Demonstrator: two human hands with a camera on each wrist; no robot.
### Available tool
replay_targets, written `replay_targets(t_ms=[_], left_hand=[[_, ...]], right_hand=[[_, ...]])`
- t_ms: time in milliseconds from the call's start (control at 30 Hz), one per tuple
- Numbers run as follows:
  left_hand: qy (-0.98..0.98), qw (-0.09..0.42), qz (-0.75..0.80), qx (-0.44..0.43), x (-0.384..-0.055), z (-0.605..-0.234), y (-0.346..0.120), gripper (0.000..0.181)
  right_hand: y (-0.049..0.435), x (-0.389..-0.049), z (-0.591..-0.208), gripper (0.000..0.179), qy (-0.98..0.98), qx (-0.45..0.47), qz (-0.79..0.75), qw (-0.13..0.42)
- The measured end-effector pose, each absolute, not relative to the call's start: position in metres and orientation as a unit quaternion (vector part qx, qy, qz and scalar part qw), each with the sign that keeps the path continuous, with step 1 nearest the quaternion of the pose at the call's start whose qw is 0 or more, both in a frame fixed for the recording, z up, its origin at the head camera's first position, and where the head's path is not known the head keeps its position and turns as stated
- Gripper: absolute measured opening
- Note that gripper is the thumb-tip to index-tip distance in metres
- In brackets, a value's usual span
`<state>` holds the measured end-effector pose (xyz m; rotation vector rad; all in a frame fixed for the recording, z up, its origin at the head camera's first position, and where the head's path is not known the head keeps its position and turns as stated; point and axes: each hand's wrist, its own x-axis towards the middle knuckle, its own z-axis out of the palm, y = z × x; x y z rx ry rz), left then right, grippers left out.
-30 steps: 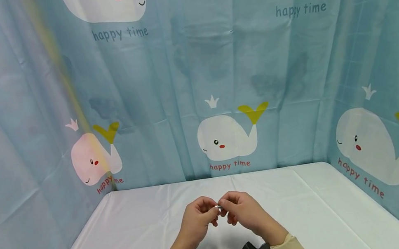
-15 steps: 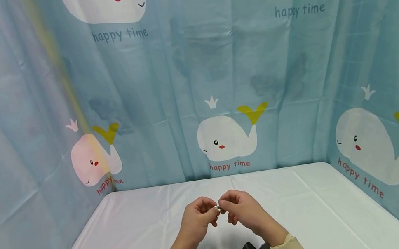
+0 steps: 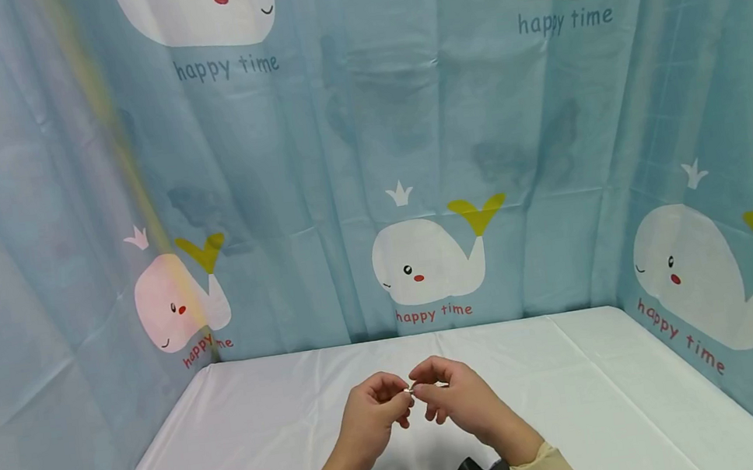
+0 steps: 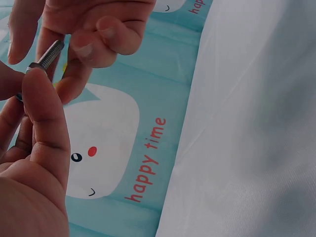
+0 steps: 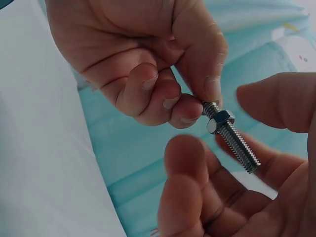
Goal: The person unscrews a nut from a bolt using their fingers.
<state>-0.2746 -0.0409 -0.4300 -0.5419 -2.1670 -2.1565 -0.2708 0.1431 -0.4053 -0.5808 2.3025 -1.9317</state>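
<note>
Right of centre in the right wrist view, I see the left hand (image 3: 370,412) pinching the bolt (image 5: 240,148); the right hand (image 3: 460,397) is spread around it. I judge this nut-turning; next calls for gripping the nut (image 5: 222,120).

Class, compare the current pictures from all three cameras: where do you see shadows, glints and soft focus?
Head view: faint, soft shadows on the white tabletop below the left hand and right hand; left wrist view: dim overall, with broad, soft-edged shadows across the tabletop; right wrist view: bright glints on the nut, the bolt's threads fairly crisp, the right hand looking softer.
</note>
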Motion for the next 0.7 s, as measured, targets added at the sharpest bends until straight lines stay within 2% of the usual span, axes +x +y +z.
replay_targets(t_ms=[167,367,700], left_hand=[[-0.701,0.015,-0.692,-0.174,-0.2738,-0.43,-0.0409,0.011],[-0.7,0.02,-0.692,-0.175,-0.2745,-0.4308,-0.0411,0.01],[-0.698,0.012,-0.696,-0.172,-0.2738,-0.4292,-0.0402,0.01]], right_hand=[[0.1438,-0.2702,-0.405,0.025,0.756,-0.175,-0.628,0.052],[0.1427,-0.27,-0.4045,0.012,0.758,-0.189,-0.623,0.036],[0.1433,-0.2723,-0.4092,0.029,0.751,-0.173,-0.635,0.05]])
